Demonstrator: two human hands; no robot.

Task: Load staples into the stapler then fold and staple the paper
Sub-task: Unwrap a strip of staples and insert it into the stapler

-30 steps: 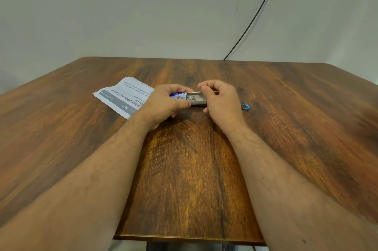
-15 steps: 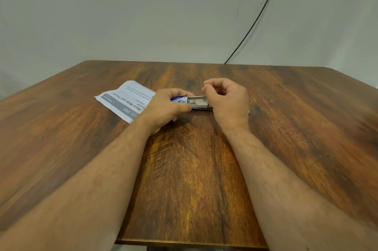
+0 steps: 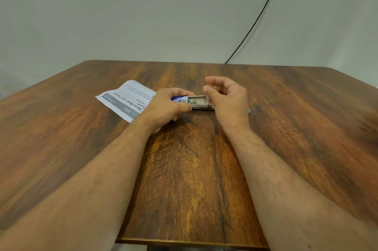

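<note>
Head view: your left hand (image 3: 166, 107) pinches the staple box (image 3: 191, 102) sleeve at frame centre, drawer slid out with staples showing. Your right hand (image 3: 229, 100) hovers beside it, fingers loosely curled; whether it holds staples, you cannot tell. The stapler (image 3: 249, 110) peeks blue behind that wrist, so loading likely comes next. The paper (image 3: 124, 99) lies centre-left; the table (image 3: 306, 128) offers open room all around.

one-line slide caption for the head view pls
Left hand steadies the opened staple box while right hand lifts beside it.

Soft even light (edges warped)
</note>
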